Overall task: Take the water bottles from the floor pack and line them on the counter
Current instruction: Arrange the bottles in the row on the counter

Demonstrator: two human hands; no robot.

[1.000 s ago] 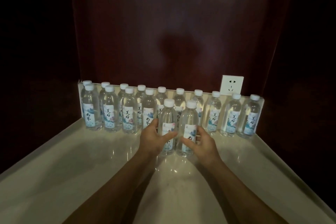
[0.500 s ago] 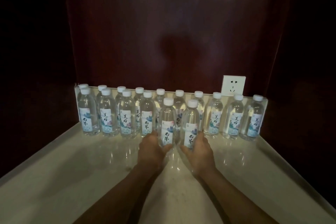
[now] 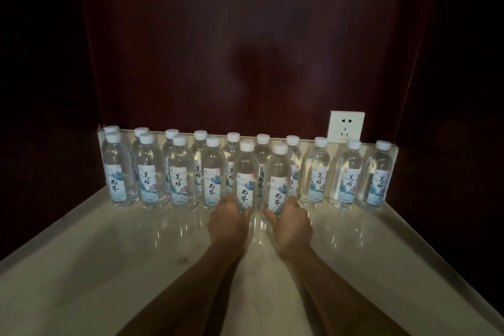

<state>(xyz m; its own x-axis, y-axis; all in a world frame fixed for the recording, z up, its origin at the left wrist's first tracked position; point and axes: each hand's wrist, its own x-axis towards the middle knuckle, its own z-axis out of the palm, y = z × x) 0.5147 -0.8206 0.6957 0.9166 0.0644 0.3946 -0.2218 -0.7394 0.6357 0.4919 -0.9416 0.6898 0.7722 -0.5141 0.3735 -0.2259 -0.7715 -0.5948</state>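
Several clear water bottles with white caps and printed labels stand upright in two rows along the back of the pale counter (image 3: 109,267). My left hand (image 3: 227,224) grips the base of one front-row bottle (image 3: 246,172). My right hand (image 3: 292,225) grips the base of the bottle beside it (image 3: 278,174). Both bottles stand upright on the counter, just right of the front row's four other bottles (image 3: 148,169). The floor pack is not in view.
A white wall socket (image 3: 345,126) sits on the dark red back wall above the right end of the back row. Dark side walls close in the counter left and right. A raised lip (image 3: 425,256) runs along the counter's right edge.
Both hands have slid down from the bottles' middles to their bases, and the two bottles have moved back into line with the front row.
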